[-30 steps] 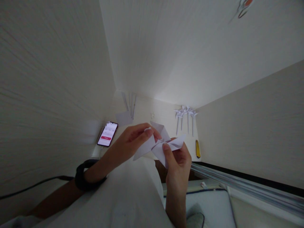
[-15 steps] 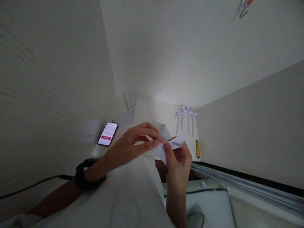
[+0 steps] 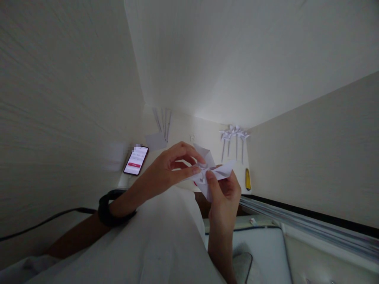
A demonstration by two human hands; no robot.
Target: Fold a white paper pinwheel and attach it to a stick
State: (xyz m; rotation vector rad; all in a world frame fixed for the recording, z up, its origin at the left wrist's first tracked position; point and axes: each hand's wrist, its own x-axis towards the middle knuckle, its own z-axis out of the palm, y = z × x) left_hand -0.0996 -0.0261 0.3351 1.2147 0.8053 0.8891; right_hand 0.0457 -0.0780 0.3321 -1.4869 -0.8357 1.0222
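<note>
A white paper pinwheel [image 3: 224, 171] with folded blades is held in front of me, over the table's near edge. My left hand [image 3: 170, 165] pinches it from the left, thumb and forefinger close to its centre. On the other side my right hand [image 3: 222, 193] grips it, with the thumb pressed near the middle and the other fingers behind the paper. A small red spot shows just below the left thumb; I cannot make out what it is.
Several pinwheels on sticks [image 3: 236, 136] lie at the table's back right, with a yellow cutter [image 3: 248, 179] nearer me. Thin sticks [image 3: 166, 124] and a square paper sheet [image 3: 156, 141] lie back left, beside a lit phone [image 3: 136, 160]. Walls enclose the white table [image 3: 180, 122].
My left fingertips have parted slightly around the pinwheel's centre, so more of its folded middle shows. My view has tilted a little, shifting the table upward.
</note>
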